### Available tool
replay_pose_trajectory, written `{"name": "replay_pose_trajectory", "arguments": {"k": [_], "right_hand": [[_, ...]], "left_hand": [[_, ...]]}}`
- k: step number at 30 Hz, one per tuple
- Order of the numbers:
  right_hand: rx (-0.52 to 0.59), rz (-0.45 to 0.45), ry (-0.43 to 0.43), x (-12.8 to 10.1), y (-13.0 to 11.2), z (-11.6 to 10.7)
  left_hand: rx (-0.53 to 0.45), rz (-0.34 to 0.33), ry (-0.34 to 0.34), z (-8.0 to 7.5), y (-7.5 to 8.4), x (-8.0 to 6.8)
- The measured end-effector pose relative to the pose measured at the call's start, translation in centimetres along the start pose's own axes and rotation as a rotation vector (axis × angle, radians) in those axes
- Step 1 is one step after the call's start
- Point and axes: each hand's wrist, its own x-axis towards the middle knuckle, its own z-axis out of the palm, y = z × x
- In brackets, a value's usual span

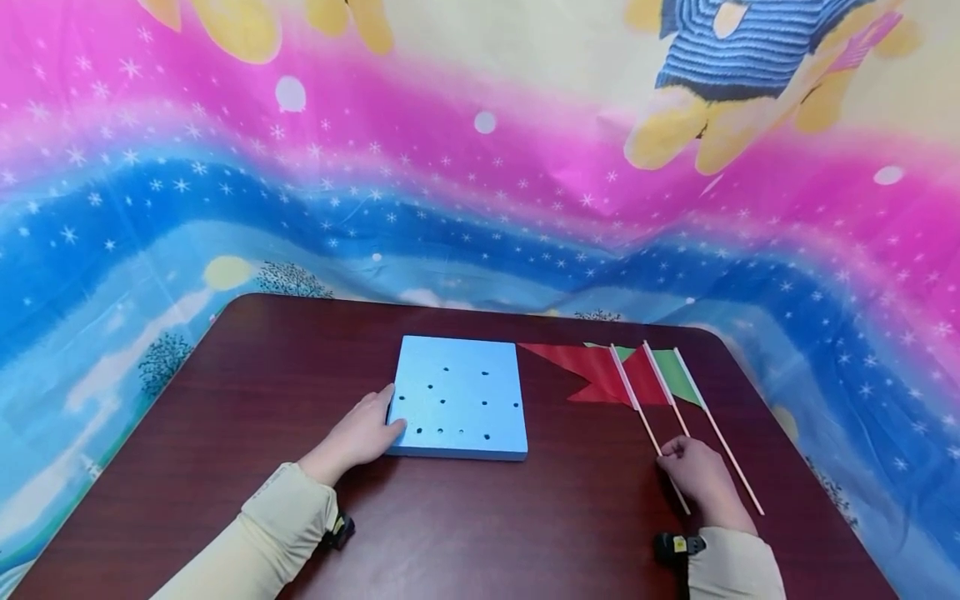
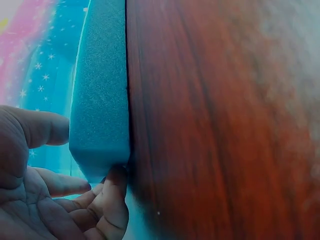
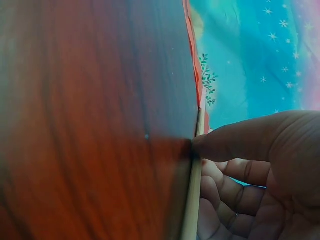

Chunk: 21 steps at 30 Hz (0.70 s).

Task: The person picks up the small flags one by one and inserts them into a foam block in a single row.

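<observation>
A square light-blue foam block point(image 1: 465, 387) with several small holes in its top lies flat on the table. My left hand point(image 1: 358, 433) holds its left edge, the thumb on the top face and the other fingers curled against the side; the left wrist view shows fingertips at the lower edge of the foam point(image 2: 102, 95). To the right, three flags on thin wooden sticks lie side by side. My right hand point(image 1: 701, 475) pinches the stick of the leftmost red flag point(image 1: 600, 371) between thumb and fingers, low on the wooden stick point(image 3: 194, 200).
Another red flag point(image 1: 652, 375) and a green flag point(image 1: 681, 379) lie just right of the pinched one, their cloths overlapping. The dark brown table point(image 1: 450, 525) has rounded far corners. A colourful printed curtain point(image 1: 465, 183) hangs right behind it.
</observation>
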Motion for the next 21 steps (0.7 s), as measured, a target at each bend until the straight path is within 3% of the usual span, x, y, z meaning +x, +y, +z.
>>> {"name": "replay_pose_trajectory", "arguments": {"k": [7, 15, 21], "right_hand": [[-0.028, -0.004, 0.005, 0.32, -0.76, 0.17], [-0.028, 0.005, 0.021, 0.11, -0.70, 0.13], [0.047, -0.016, -0.003, 0.03, -0.55, -0.33]], "left_hand": [[0.005, -0.020, -0.025, -0.25, -0.23, -0.43], [0.004, 0.018, -0.057, -0.57, -0.66, 0.01], [-0.008, 0.011, -0.089, -0.78, -0.77, 0.11]]}}
